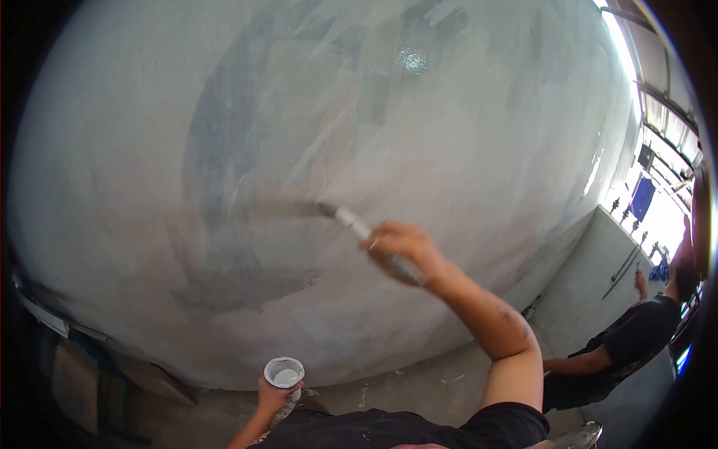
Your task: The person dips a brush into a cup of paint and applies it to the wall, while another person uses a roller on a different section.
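My right hand is raised and closed around the handle of a paintbrush. The brush tip is against or very close to the large grey wall, and its bristles are smeared by motion. Darker, wet-looking patches and pale streaks mark the wall around it. Down low, my left hand grips a small round tub with a paint-coated rim and pale grey paint inside. The tub is held upright near the foot of the wall, well below the brush.
At the right another person in dark clothes is by a lower side wall. Beyond that is a bright opening with metal bars and a hanging blue cloth. Boards lean at the lower left. White spots mark the floor.
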`<state>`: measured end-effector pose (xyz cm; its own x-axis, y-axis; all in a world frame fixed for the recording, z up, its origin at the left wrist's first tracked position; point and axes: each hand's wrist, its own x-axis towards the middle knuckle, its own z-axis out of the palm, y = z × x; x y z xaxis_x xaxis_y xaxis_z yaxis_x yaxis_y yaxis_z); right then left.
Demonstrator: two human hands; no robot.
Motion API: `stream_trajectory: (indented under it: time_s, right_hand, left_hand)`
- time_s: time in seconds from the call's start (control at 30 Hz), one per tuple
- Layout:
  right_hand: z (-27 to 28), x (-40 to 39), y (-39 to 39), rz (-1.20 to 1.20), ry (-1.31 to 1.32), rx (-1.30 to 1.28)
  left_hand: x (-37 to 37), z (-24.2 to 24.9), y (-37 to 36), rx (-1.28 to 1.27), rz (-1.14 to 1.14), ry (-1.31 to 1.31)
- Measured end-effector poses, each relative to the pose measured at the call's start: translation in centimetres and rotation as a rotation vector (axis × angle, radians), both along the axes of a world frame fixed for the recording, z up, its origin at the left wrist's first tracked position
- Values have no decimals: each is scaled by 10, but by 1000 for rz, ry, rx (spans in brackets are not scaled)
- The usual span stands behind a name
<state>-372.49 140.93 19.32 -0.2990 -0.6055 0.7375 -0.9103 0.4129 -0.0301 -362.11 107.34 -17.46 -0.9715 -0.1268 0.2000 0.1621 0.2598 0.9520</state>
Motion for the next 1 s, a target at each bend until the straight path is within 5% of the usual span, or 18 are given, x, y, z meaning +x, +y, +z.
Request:
stream_trajectory:
  time_s: [0.1,0.23,0.33,0.43,0.5,0.53,0.6,0.77,0.9,1.0]
  right_hand:
    - [65,-10,55,-363,468,-184]
    - [115,-9,115,-421,518,-608]
    - [86,-34,125,-355,674,-310]
    - [-1,-32,64,-514,592,113]
    - [-70,-37,61,-287,124,75]
    - [-93,-38,45,-90,303,277]
    - [-137,-41,15,-74,178,319]
    - [-112,-96,78,4,24,-133]
    - [-34,-117,127,-353,395,-454]
    - [-44,-151,131,-460,579,-280]
  left_hand:
    - [4,0,8,33,0,-21]
    - [11,3,24,154,-4,-76]
    - [18,26,34,63,39,-78]
    - [10,13,40,76,63,-74]
    - [6,41,91,87,53,-108]
    - [11,46,92,82,67,-121]
    - [7,42,94,0,112,-89]
    - [11,20,97,22,211,-85]
    - [21,3,103,78,288,-123]
    - [32,-26,99,68,335,-174]
